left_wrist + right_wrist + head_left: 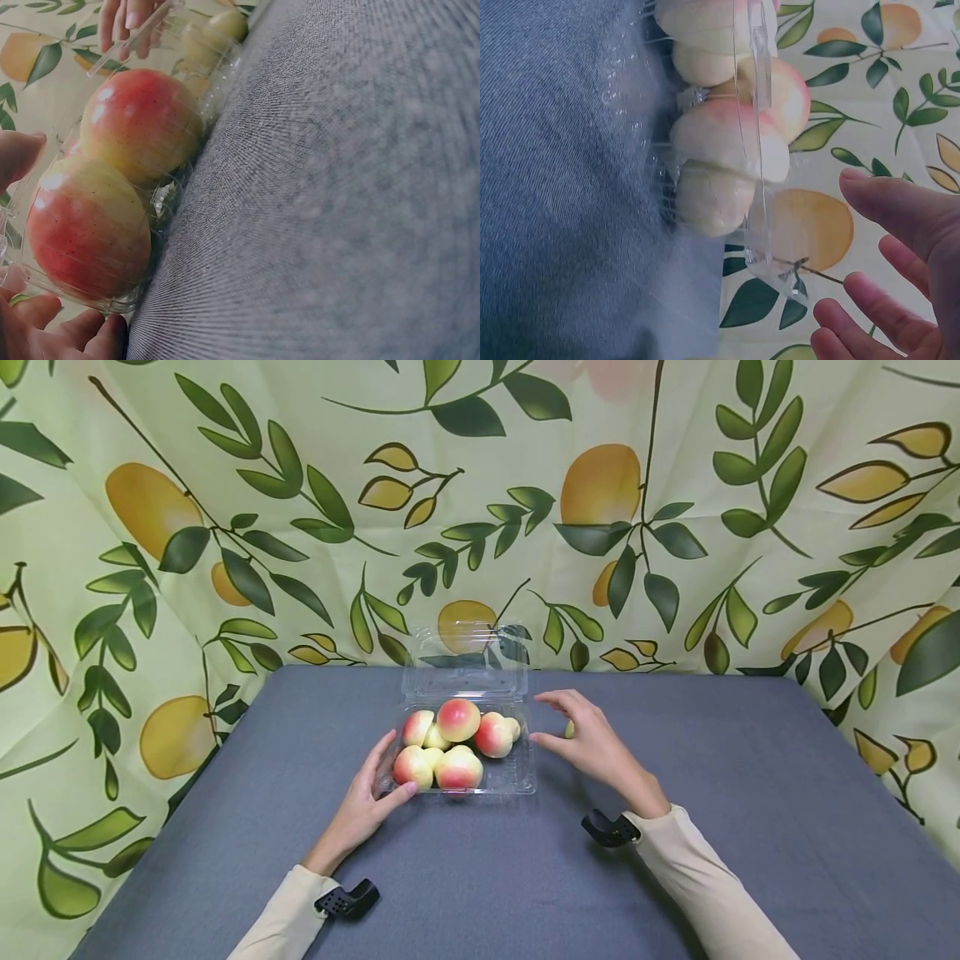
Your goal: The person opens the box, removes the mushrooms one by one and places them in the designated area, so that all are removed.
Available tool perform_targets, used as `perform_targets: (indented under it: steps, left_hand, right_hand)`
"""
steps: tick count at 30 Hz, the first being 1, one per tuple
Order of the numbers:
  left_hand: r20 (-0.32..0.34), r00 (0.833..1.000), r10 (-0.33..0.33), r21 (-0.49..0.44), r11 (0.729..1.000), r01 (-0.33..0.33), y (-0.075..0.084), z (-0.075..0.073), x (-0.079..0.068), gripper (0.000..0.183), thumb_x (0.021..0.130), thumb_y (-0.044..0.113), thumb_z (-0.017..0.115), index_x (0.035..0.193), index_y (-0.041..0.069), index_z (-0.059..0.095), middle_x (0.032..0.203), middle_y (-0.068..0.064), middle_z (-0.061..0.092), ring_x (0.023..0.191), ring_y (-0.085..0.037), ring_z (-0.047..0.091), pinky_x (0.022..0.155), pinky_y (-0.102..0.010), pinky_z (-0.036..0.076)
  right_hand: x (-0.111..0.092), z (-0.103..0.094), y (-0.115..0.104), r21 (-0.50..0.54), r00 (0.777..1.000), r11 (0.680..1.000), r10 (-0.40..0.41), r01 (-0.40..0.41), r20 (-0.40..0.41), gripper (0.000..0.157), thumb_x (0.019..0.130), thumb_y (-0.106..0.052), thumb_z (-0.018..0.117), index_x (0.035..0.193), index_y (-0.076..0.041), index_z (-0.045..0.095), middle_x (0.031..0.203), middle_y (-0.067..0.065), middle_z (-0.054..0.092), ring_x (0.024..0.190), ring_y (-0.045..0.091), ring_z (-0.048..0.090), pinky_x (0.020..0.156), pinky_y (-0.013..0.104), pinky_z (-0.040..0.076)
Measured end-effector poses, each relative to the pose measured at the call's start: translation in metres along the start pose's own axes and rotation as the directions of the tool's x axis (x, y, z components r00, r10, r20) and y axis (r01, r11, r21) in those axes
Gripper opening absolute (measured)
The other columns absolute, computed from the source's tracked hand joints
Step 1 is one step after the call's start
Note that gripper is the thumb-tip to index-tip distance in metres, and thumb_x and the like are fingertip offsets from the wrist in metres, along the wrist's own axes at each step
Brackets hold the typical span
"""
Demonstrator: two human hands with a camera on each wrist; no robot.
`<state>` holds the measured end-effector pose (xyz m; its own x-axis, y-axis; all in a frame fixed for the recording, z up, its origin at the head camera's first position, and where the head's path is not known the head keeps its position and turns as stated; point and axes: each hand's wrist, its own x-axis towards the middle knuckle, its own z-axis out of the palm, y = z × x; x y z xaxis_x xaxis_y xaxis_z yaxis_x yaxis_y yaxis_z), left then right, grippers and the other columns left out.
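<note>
Left fingers [381,749] grip the box [513,774], right fingers [562,697] parted.

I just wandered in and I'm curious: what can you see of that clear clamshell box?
The clear clamshell box looks like shiny plastic, shallow and rectangular, with a see-through lid hinged along its back. It sits on the grey cloth, lid raised open. Red and yellow peaches fill much of it, leaving its front right corner bare. The left hand touches its left side; the right hand is beside its right edge, apparently not touching.
</note>
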<state>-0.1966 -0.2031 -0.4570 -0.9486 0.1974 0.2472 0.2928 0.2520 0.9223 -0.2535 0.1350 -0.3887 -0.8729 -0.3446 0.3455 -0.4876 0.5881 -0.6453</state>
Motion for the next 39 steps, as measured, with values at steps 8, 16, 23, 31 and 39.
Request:
perform_targets:
  steps: [8,16,23,31,39]
  left_hand:
    - [0.001,1.0,0.005,0.002,1.0,-0.005,0.001,0.0,0.0,0.082,0.092,0.005,0.067,0.157,0.001,0.017,0.163,-0.025,0.018,0.149,-0.044,0.02,0.104,-0.004,0.028]
    - [-0.033,0.999,0.023,0.013,1.0,-0.023,-0.002,-0.001,0.0,0.078,0.089,0.003,0.07,0.154,0.002,0.026,0.16,-0.024,0.028,0.147,-0.043,0.028,0.105,-0.006,0.032]
    - [-0.041,0.998,0.038,-0.005,0.999,-0.039,-0.003,-0.001,0.0,0.079,0.088,0.001,0.071,0.154,-0.001,0.027,0.158,-0.026,0.031,0.147,-0.043,0.029,0.107,-0.007,0.031]
    - [-0.043,0.997,0.061,0.004,0.998,-0.061,-0.004,-0.001,0.0,0.08,0.087,-0.001,0.071,0.153,-0.002,0.027,0.155,-0.03,0.034,0.145,-0.043,0.031,0.107,-0.007,0.031]
    - [-0.038,0.998,0.055,-0.01,0.998,-0.055,-0.003,-0.001,-0.001,0.081,0.087,-0.001,0.071,0.154,-0.003,0.025,0.156,-0.031,0.033,0.146,-0.042,0.03,0.106,-0.007,0.032]
  right_hand:
    - [0.006,0.009,-0.007,0.027,0.999,0.999,-0.03,0.029,0.015,0.054,0.083,-0.019,0.081,0.13,-0.005,0.06,0.13,0.015,0.061,0.121,0.034,0.059,0.104,0.049,0.048]
    - [0.013,0.019,-0.011,0.047,0.997,0.997,-0.068,0.067,0.023,0.054,0.082,-0.017,0.082,0.129,-0.002,0.06,0.127,0.016,0.062,0.119,0.033,0.059,0.103,0.05,0.048]
    - [0.019,0.03,-0.013,0.056,0.995,0.995,-0.085,0.082,0.051,0.054,0.082,-0.015,0.082,0.13,-0.002,0.06,0.127,0.017,0.061,0.117,0.037,0.059,0.101,0.05,0.049]
    - [0.026,0.041,-0.017,0.034,0.992,0.996,-0.086,0.084,0.094,0.057,0.079,-0.016,0.083,0.13,-0.005,0.061,0.129,0.014,0.062,0.118,0.033,0.059,0.098,0.05,0.049]
    - [0.033,0.052,-0.023,0.045,0.988,0.996,-0.079,0.074,0.129,0.06,0.078,-0.019,0.084,0.131,-0.005,0.06,0.132,0.014,0.061,0.125,0.031,0.056,0.105,0.05,0.045]
